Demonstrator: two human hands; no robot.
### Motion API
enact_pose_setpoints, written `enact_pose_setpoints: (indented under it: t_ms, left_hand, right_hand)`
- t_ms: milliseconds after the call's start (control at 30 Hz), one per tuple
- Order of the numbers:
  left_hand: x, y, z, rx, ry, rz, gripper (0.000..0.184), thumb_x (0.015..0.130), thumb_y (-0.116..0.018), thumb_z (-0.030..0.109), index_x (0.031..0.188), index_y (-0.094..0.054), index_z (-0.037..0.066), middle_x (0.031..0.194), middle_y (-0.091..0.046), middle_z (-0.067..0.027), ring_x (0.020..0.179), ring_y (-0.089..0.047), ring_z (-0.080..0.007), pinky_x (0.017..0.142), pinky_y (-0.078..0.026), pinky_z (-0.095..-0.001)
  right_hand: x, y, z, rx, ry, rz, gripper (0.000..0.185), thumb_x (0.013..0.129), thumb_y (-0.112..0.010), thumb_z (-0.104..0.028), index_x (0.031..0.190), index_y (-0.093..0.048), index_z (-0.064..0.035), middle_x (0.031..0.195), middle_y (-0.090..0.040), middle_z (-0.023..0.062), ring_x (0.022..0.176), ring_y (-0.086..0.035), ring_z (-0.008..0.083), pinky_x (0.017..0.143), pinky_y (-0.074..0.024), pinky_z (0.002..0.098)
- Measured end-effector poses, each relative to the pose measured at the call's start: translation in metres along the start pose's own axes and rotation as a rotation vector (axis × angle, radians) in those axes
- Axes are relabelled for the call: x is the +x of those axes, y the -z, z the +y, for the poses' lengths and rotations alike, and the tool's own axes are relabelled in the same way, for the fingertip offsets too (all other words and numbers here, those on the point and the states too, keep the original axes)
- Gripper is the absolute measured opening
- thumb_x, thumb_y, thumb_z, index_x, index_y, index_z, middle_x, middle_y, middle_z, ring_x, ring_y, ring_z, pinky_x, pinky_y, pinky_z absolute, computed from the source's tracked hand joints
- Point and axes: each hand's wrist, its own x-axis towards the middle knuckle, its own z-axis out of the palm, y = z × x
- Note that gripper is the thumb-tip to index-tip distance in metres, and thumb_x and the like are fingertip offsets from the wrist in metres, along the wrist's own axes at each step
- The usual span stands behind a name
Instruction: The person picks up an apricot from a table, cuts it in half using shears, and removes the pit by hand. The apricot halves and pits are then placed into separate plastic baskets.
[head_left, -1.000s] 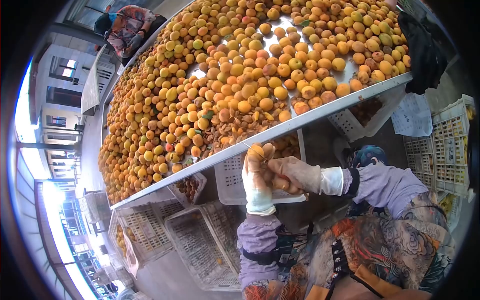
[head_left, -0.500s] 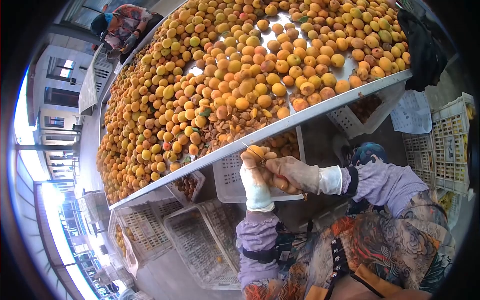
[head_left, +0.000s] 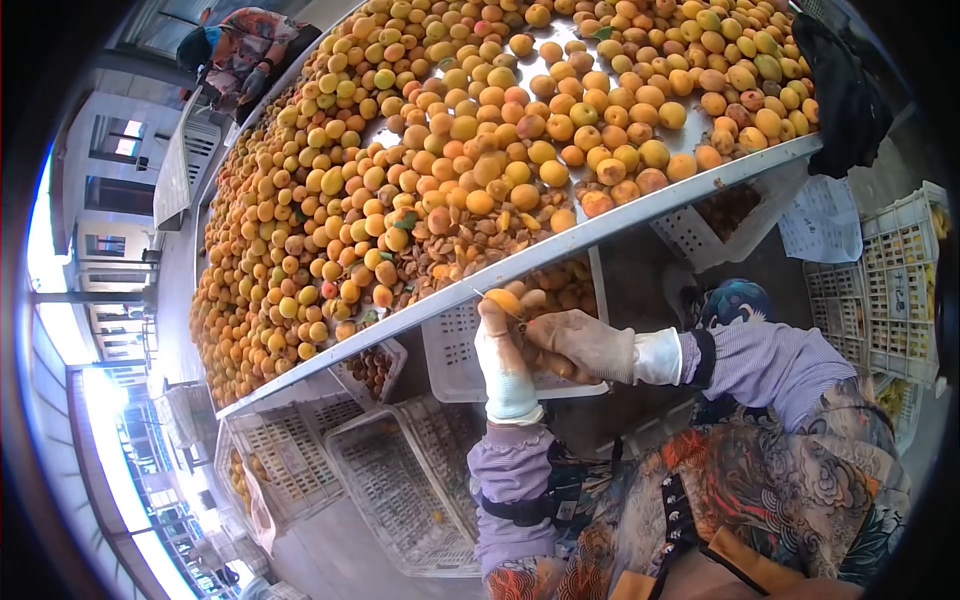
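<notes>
Both gloved hands meet just off the front edge of a metal-rimmed table [head_left: 560,243]. An apricot [head_left: 503,301] is gripped in my left hand [head_left: 500,350], between thumb and fingers. My right hand [head_left: 580,345] is closed around a thin metal tool, mostly hidden by the fingers. Its narrow tip [head_left: 476,291] shows beyond the fruit; I cannot make out its exact kind. On the table a heap of apricots [head_left: 330,215] spreads back. A pile of brown pits and scraps [head_left: 465,250] lies by the rim closest to my hands.
Beneath my hands is a white perforated crate [head_left: 455,350] with fruit in it. More plastic crates [head_left: 400,480] stand on the floor at left, and stacked crates [head_left: 890,290] at right. Black cloth [head_left: 845,100] hangs over the table's right corner. A co-worker [head_left: 245,60] bends at the far left.
The tool has shifted against the apricot: less of its thin metal shows across the fruit now. Both hands stay together, a little further left in view.
</notes>
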Motion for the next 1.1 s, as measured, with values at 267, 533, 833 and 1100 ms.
enact_pose_setpoints:
  t_ms: [267,533,833,1100]
  left_hand:
    - [0.004,0.013,-0.003,0.004,-0.105,-0.037,0.051,0.095,-0.043,0.048,0.111,-0.051,0.000,0.095,-0.063,-0.0130,0.084,-0.060,-0.0189,0.077,-0.050,-0.0304]
    - [0.002,0.016,-0.007,-0.177,-0.069,-0.053,0.052,0.093,-0.045,0.051,0.110,-0.052,0.003,0.097,-0.061,-0.0117,0.089,-0.058,-0.0215,0.085,-0.047,-0.0351]
    - [0.003,0.022,-0.005,0.055,-0.230,-0.007,0.043,0.095,-0.048,0.039,0.118,-0.050,0.002,0.101,-0.061,-0.0099,0.086,-0.058,-0.0176,0.077,-0.048,-0.0291]
    - [0.002,0.020,-0.010,0.038,-0.161,-0.036,0.049,0.093,-0.048,0.048,0.107,-0.054,0.001,0.094,-0.061,-0.0071,0.082,-0.058,-0.0154,0.074,-0.049,-0.0276]
  right_hand:
    - [0.004,0.000,-0.005,0.078,-0.193,-0.037,0.034,0.095,-0.042,-0.044,0.085,-0.052,-0.0126,0.052,-0.042,-0.0036,0.033,-0.031,0.0064,0.029,-0.0235,0.0227]
    - [0.007,-0.006,-0.001,0.120,-0.115,-0.087,0.034,0.095,-0.041,-0.042,0.085,-0.051,-0.0112,0.053,-0.043,-0.0026,0.033,-0.031,0.0067,0.030,-0.0238,0.0226]
    - [0.004,-0.002,-0.013,0.007,-0.137,-0.035,0.032,0.095,-0.040,-0.040,0.087,-0.052,-0.0121,0.055,-0.044,-0.0029,0.035,-0.033,0.0055,0.029,-0.0251,0.0210]
    - [0.007,-0.001,0.000,0.006,-0.098,-0.016,0.036,0.095,-0.043,-0.043,0.089,-0.054,-0.0095,0.054,-0.042,-0.0044,0.037,-0.035,0.0047,0.032,-0.0262,0.0206]
